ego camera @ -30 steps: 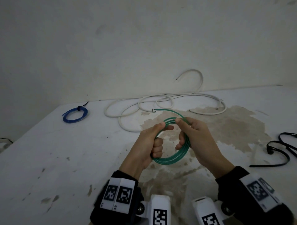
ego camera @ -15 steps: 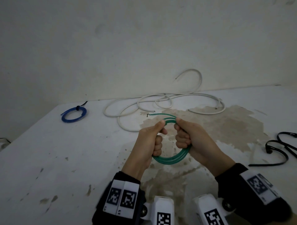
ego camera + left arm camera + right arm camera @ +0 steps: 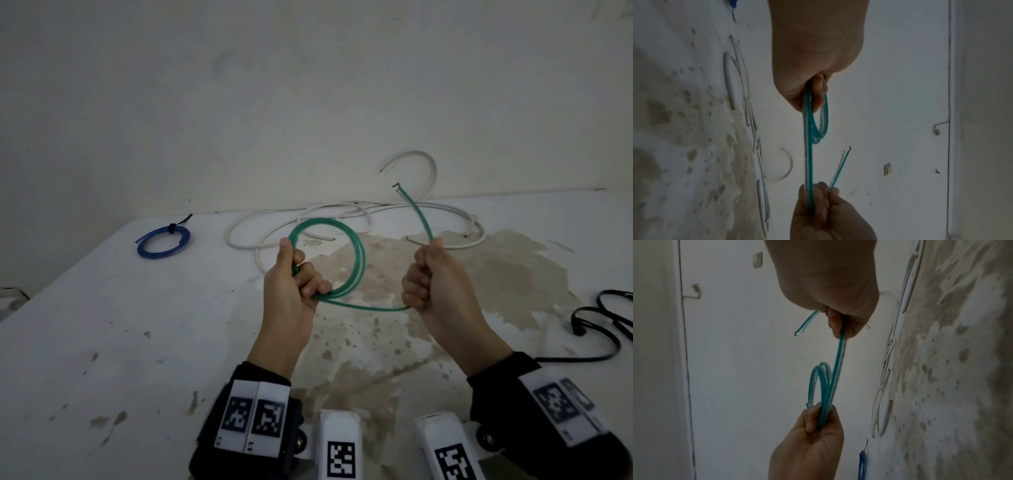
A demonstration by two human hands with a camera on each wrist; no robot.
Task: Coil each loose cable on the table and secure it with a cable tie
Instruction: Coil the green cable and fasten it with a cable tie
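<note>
Above the table (image 3: 102, 342), the left hand (image 3: 291, 291) grips a green cable (image 3: 359, 260) coil, fingers curled; the right hand (image 3: 435, 284) fists its free tail. Coiling step: next, likely wrap that tail on. Beyond lie a loose white cable (image 3: 342, 209) and tied blue coil (image 3: 163, 237), well apart, near the far edge.

sleeves (image 3: 493, 383): black; wristbands (image 3: 255, 416): white, 2 square black-white markers; wrist cameras (image 3: 339, 445): white

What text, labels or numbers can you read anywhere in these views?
None readable.
Wrist bands: square black-and-white marker patterns only; tiny marks below them are too small to read.
White camera housings: the same kind of patterns, no words.
Green cable, blue coil, white cable: no print visible.
</note>
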